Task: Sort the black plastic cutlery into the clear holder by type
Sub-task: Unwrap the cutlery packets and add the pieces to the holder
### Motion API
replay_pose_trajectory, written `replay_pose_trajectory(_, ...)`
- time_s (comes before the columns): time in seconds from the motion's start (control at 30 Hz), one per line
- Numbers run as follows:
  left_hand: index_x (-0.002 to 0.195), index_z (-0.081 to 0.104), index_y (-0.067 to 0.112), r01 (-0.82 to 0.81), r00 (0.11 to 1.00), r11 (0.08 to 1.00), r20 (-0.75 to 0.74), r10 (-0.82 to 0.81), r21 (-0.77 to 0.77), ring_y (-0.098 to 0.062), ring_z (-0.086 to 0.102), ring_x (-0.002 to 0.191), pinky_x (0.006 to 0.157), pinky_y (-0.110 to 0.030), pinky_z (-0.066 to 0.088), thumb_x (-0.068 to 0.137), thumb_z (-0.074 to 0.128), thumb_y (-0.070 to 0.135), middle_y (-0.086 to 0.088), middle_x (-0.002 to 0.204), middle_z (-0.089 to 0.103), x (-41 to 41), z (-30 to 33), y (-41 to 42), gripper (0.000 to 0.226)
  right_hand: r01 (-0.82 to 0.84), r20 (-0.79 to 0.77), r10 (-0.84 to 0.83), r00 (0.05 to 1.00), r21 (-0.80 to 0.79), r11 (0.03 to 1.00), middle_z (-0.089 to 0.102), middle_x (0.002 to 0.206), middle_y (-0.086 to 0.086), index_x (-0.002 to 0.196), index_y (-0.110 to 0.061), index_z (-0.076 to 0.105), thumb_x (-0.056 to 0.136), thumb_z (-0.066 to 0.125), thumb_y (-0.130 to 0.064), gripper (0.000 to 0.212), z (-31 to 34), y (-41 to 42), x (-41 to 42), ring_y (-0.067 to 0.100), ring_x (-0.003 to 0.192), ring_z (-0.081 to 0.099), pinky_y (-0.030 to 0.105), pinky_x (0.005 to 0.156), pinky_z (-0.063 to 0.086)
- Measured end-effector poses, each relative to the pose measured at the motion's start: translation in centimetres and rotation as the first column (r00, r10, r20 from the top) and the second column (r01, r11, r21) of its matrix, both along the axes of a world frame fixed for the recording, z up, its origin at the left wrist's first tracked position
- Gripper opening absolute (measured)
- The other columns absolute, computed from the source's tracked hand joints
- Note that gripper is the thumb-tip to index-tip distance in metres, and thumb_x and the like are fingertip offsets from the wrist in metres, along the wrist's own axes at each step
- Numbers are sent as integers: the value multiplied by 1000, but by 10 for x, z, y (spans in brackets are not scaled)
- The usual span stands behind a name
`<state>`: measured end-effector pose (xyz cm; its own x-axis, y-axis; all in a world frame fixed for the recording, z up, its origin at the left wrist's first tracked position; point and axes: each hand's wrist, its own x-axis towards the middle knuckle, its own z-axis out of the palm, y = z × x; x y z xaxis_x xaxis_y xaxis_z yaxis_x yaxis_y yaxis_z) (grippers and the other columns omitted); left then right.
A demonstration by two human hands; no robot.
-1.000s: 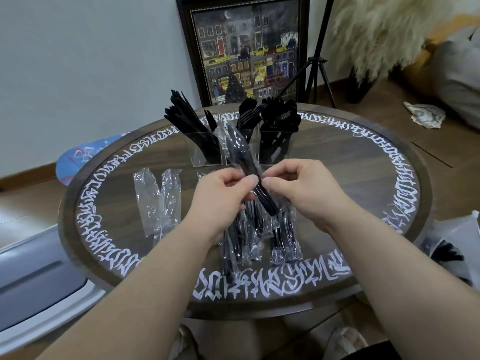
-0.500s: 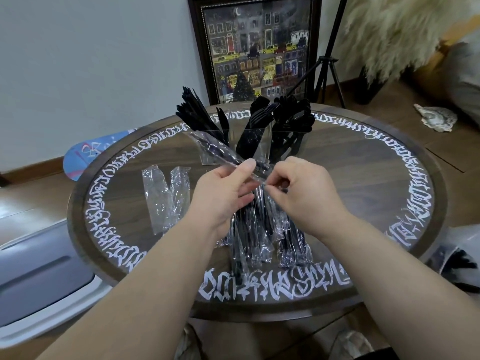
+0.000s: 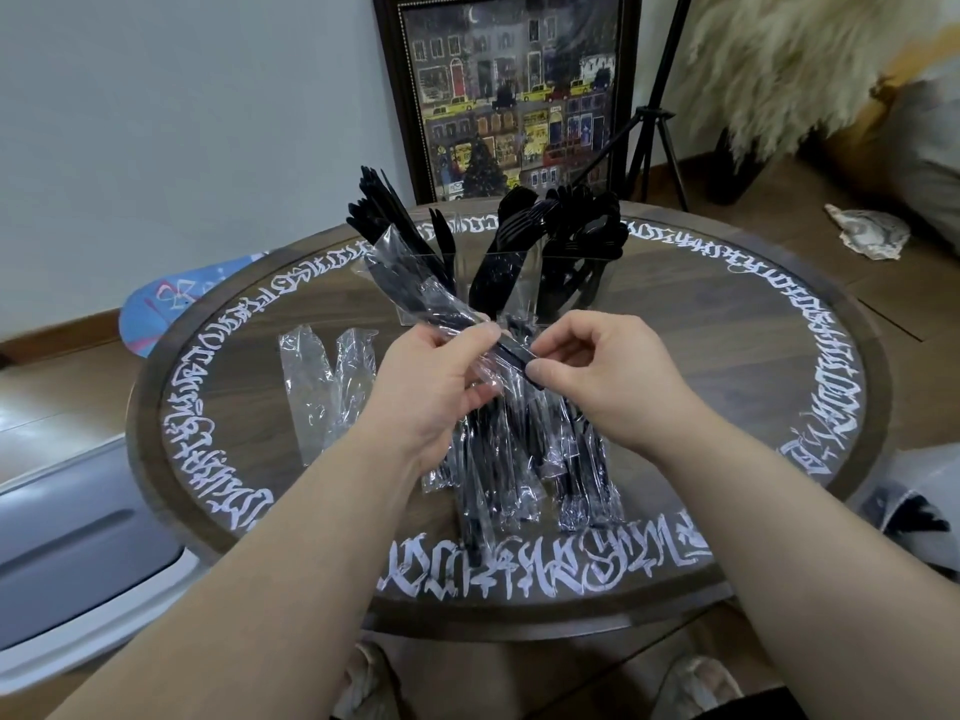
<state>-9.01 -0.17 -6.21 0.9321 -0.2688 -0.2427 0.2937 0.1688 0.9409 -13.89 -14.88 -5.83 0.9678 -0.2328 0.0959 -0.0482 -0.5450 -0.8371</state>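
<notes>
Here the left hand (image 3: 441, 387) grips a wrapped knife (image 3: 415, 298) whose handle end the right hand (image 3: 597, 376) pinches.

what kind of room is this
Probably a living room at home: a framed painting leans against the wall on a wood floor, beside a round wooden table and a pampas grass vase.

The clear plastic holder (image 3: 524, 283) was barely discernible behind the black cutlery. Both hands hid part of the wrapped black cutlery pile (image 3: 524, 475). A framed street painting (image 3: 514, 90) was cropped at the top.
</notes>
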Motion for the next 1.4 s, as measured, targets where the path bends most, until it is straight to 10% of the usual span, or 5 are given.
replay_pose_trajectory(1.0, 70, 51, 15, -78, 995, 985, 66, 69, 154, -17, 54, 69, 62, -27, 53, 86, 69, 14, -6, 74, 55, -3, -5, -8, 24, -54, -9, 53, 999, -150, 987, 55, 67, -11, 72, -28, 52, 89, 59, -14, 23, 2, -7, -3, -1, 59, 48, 9, 56, 36)
replay_pose_trajectory(1.23, 76, 53, 12, -33, 997, 991, 80, 22, 132, -24, 60, 80, 67, -30, 53, 88, 67, 13, -14, 85, 62, -4, -5, -9, 18, -94, 80, 108, 991, -166, 982, 63, 90, -7, 97, -26, 65, 86, 62, -8, 21, -2, -5, -3, 10, 80, 59, 21, 77, 47)
replay_pose_trajectory(1.4, 86, 62, 13, 40, 991, 989, 120, -57, 146, -20, 65, 79, 65, -27, 53, 89, 64, 11, -7, 85, 69, -5, -5, -8, 4, -56, 82, 63, 995, -87, 995, 66, 71, -13, 75, -30, 66, 81, 70, -8, 23, 0, -8, -2, 3, 68, 61, 16, 70, 48)
